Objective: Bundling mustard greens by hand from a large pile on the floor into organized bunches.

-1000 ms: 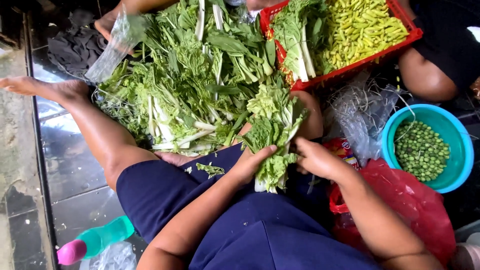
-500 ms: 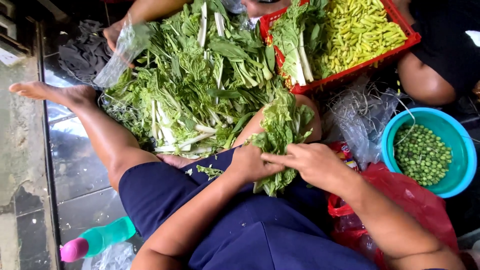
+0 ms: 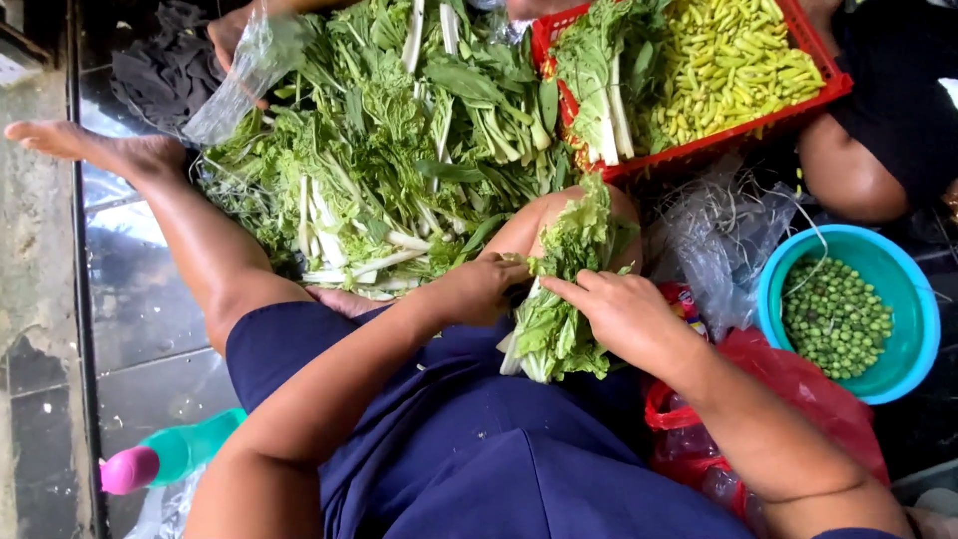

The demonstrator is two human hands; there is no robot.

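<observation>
Green leafy bunch (image 3: 559, 299) rests on our lap, gripped at its upper part by our left hand (image 3: 479, 289), fingers curled shut, and our right hand (image 3: 624, 314), fingers pressed along its leaves. Beyond our knee lies the greens pile (image 3: 379, 150); a red crate (image 3: 689, 75) and blue bowl (image 3: 903, 274) flank right. Both forearms angle inward.

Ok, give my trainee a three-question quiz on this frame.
1. True or false: both hands grip the bunch of greens.
2. What fills the blue bowl? A) small green peas B) yellow chillies C) water
3. What colour is the crate that holds the yellow chillies?

Key
1. True: the left hand and the right hand both grip it over the lap.
2. A
3. Red
</observation>
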